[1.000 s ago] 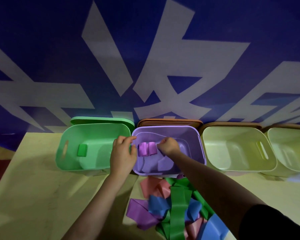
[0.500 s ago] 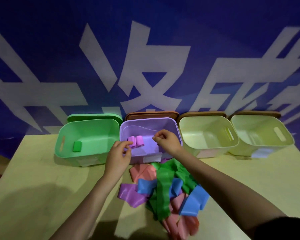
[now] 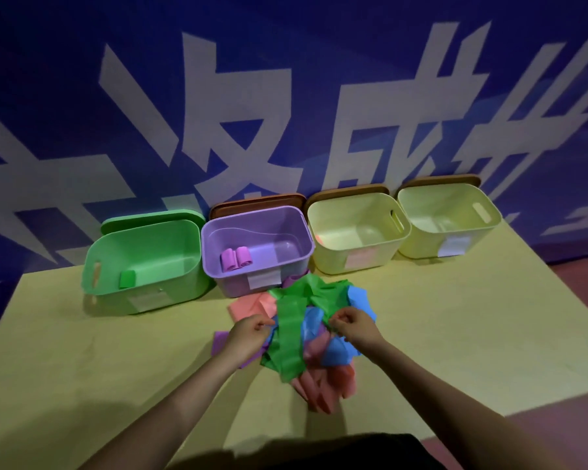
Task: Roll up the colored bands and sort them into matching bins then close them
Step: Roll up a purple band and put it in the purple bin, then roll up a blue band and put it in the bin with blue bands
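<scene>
A loose pile of bands (image 3: 319, 347) in green, blue, pink and purple lies on the table before the bins. A long green band (image 3: 287, 337) lies on top. My left hand (image 3: 248, 334) pinches its left edge with curled fingers. My right hand (image 3: 353, 325) pinches a green fold at the pile's right side. The green bin (image 3: 190, 262) holds one green roll (image 3: 127, 279). The purple bin (image 3: 296, 245) holds two purple rolls (image 3: 235, 259). All bins stand open.
Two pale yellow bins (image 3: 387, 245) (image 3: 489, 225) stand to the right of the purple one. Lids lean on the blue wall behind the bins: a green lid (image 3: 150, 218) and brown lids (image 3: 255, 201). The yellow table (image 3: 82, 351) ends at the right edge.
Both hands drew back from the purple bin, leaving the two purple rolls inside, and came down onto the band pile. The view pulled back from the bins.
</scene>
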{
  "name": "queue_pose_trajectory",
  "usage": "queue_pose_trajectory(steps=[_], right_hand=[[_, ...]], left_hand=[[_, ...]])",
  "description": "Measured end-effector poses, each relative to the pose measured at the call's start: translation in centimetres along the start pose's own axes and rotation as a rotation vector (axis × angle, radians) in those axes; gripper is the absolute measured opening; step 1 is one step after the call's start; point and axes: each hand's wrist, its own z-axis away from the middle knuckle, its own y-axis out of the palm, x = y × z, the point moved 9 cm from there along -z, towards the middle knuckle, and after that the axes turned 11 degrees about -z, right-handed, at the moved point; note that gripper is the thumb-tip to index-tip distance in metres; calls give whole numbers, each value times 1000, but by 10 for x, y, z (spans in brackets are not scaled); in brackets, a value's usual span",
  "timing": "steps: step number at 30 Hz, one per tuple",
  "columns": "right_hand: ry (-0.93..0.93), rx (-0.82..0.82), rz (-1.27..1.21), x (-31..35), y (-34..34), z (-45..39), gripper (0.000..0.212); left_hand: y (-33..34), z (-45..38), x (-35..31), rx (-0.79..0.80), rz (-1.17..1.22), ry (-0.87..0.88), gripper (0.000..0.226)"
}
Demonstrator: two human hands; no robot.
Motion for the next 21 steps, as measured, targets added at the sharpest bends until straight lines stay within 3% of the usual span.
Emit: queue_pose_trajectory(steps=[4, 9, 14, 18, 21], right_hand=[[24, -40, 96, -34, -23, 4, 11], [0, 67, 185, -36, -23, 2, 20], [8, 211, 376, -44, -17, -4, 43], [16, 268, 418, -50, -17, -12, 58], [1, 304, 443, -52, -17, -19, 61]], left_hand=[[39, -2, -3, 47, -24, -77, 30], [74, 0, -13, 22, -108, -84, 36], [100, 2, -32, 48, -173, -38, 30], [125, 0, -37, 121, -154, -12, 6], [140, -1, -38, 125, -207, 40, 26]])
